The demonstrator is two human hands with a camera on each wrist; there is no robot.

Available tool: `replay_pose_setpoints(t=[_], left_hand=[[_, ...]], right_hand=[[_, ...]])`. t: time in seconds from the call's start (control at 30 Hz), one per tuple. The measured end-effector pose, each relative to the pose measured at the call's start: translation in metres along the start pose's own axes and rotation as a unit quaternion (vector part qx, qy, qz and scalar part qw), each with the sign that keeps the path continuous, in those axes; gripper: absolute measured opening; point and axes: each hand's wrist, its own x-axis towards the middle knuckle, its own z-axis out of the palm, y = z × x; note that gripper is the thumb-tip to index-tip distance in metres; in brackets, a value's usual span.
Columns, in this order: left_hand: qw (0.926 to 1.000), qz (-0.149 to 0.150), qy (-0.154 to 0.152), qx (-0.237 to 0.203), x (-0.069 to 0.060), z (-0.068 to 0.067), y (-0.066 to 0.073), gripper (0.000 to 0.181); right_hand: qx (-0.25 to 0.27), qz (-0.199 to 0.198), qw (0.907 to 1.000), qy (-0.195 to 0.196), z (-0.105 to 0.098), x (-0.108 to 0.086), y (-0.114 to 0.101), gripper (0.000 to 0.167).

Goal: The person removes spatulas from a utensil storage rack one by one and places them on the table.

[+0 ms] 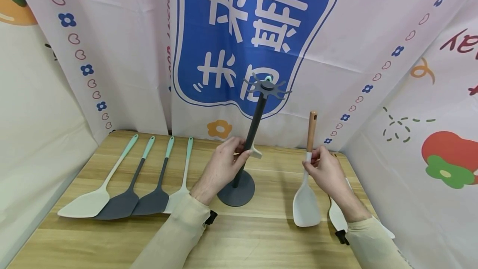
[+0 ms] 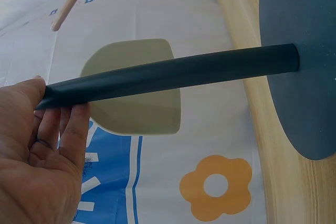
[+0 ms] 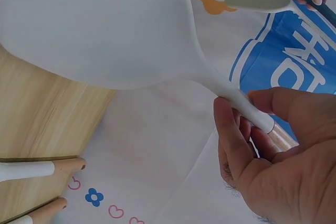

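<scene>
My left hand (image 1: 223, 164) grips the dark pole (image 1: 255, 123) of a utensil stand, whose round base (image 1: 236, 196) is on the table. At its top is a ring of hooks (image 1: 267, 89). Behind the pole hangs a pale cream spatula (image 2: 134, 116), mostly hidden in the head view. My right hand (image 1: 330, 173) pinches a white turner (image 1: 307, 209) at its neck, just below the wooden handle (image 1: 311, 132). The turner's handle points up, its blade down, to the right of the stand.
Left of the stand lie a cream turner (image 1: 87, 203), two dark grey turners (image 1: 121, 204) and a white utensil (image 1: 174, 201), all with mint handle ends. White utensils (image 1: 337, 215) with wooden handles lie at the right edge. A printed cloth (image 1: 317, 74) hangs behind the wooden table (image 1: 261, 240).
</scene>
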Motion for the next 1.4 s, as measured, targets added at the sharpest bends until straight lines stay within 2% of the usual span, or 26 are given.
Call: replay_pose_setpoints(t=[0.7,1.03,1.4], left_hand=[[1.0000,0.000,-0.001,-0.004,0.001,-0.001,0.000,0.017],[1.0000,-0.001,-0.004,-0.002,0.001,-0.002,0.001,0.017],[0.9999,-0.007,-0.005,0.005,0.000,-0.001,0.001,0.017]], right_hand=[[-0.022,0.022,0.9994,-0.016,0.007,0.005,0.027,0.023],[-0.034,0.015,0.9991,-0.019,0.012,0.007,0.039,0.025],[-0.027,0.026,0.9990,-0.025,0.017,0.010,0.050,0.024]])
